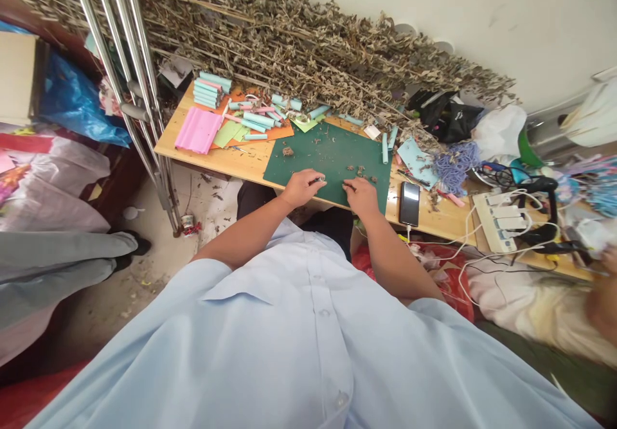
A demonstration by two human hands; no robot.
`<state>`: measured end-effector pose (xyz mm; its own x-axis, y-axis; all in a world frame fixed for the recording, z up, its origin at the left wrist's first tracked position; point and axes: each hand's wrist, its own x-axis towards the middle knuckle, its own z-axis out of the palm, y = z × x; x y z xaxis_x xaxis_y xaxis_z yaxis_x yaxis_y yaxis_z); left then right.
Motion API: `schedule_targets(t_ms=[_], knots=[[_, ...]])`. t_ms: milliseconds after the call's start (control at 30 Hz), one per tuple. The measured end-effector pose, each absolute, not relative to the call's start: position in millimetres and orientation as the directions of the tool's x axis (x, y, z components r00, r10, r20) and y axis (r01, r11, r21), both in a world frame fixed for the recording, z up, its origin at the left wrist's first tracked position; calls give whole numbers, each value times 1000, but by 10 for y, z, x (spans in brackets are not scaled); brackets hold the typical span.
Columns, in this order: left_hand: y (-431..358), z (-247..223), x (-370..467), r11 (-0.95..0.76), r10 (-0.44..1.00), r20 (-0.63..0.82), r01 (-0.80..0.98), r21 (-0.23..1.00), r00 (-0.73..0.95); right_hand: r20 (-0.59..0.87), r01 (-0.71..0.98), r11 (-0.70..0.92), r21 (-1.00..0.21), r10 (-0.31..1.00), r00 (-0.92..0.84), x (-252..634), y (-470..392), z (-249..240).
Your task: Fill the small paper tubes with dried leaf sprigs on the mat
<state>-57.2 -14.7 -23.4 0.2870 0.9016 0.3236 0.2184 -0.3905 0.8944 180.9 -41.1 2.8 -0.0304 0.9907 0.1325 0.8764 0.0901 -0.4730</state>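
My left hand point(303, 188) rests over the near edge of a dark green mat point(328, 152), its fingers closed. A tiny greyish bit shows at its fingertips, too small to name. To its right, my right hand point(361, 195) is also closed, thumb and fingertips pressed together low over the mat; what they pinch, if anything, is hidden. Brown crumbled clumps of dried leaf point(360, 170) lie just beyond the right hand. Another brown clump point(288, 152) sits near the mat's left side, with crumbs scattered between.
Dried leafy stalks point(289, 36) are heaped along the back. Light-blue paper rolls point(258, 120) and pink paper point(197, 130) lie left on the wooden table point(166, 143). A phone point(409, 202), power strip point(496, 223) and cables are right. Metal crutches point(139, 69) and another person's legs point(62, 255) are left.
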Motion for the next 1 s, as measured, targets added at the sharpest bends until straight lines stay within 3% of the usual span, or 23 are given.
schedule_targets(t_ms=[233, 400, 600, 767, 1000], knots=[[-166, -180, -588, -398, 898, 326, 232, 888, 296, 142, 896, 155, -416, 984, -105, 1782, -457, 31], [-170, -180, -591, -413, 891, 338, 235, 880, 303, 189, 870, 189, -455, 975, -113, 1765, -459, 12], [-176, -176, -601, -418, 888, 349, 209, 884, 299, 200, 784, -62, -617, 952, 233, 1768, -452, 88], [-170, -208, -589, -393, 901, 328, 212, 895, 285, 76, 520, -173, -837, 903, 424, 1776, -488, 168], [-150, -242, -586, -401, 895, 335, 204, 893, 294, -130, 56, -165, -985, 908, 397, 1705, -571, 249]])
